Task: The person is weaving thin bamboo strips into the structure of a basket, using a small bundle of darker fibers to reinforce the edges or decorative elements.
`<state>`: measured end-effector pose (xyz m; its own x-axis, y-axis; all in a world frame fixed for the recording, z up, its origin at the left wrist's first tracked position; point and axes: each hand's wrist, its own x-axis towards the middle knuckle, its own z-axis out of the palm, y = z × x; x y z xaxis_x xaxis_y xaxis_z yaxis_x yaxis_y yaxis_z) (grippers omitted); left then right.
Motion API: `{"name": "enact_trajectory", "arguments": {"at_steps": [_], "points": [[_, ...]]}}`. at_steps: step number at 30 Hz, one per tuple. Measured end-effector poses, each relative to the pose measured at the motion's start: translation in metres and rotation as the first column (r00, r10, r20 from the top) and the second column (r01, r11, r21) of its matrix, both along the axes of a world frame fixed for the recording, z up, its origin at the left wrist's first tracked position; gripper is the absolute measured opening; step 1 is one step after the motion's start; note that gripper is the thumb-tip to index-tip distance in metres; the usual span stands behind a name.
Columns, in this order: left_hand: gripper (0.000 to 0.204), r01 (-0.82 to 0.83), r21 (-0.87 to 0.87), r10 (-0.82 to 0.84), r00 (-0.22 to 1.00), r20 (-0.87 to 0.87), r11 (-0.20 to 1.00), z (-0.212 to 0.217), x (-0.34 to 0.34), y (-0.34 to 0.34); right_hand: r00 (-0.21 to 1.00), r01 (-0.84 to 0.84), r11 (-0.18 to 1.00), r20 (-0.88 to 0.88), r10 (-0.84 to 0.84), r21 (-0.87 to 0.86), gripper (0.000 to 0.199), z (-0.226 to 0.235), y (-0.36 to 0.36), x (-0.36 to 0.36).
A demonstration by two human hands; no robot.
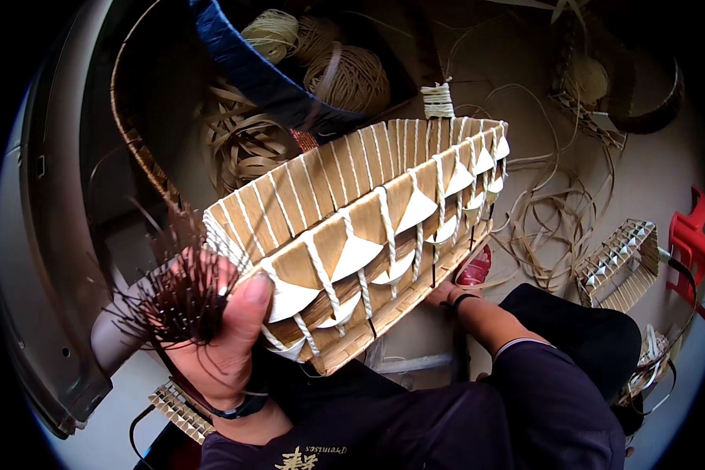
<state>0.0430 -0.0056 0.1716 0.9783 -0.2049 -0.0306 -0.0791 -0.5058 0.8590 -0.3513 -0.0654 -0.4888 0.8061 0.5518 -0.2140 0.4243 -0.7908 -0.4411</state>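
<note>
Woven palm-strip basket (368, 227) is looking mostly bound, held up over the lap: left hand (223, 329) is gripping its near end with dark loose fibres (182, 294) untrimmed; right hand (446, 294) is reaching under it, grip hidden.

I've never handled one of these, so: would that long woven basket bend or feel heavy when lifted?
Probably stiff: the woven basket keeps its long straight shape though the left hand grips only one end. Likely light for its size, being thin flat strips laced with cord. The right hand is mostly hidden beneath its far side.
</note>
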Motion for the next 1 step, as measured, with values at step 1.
{"name": "enact_trajectory", "arguments": {"at_steps": [1], "points": [[0.033,0.008,0.002,-0.008,1.000,-0.006,1.000,0.0000,0.0007,0.0006,0.999,-0.013,1.000,0.047,0.013,0.002,0.025,0.0030,0.0084,-0.0101]]}}
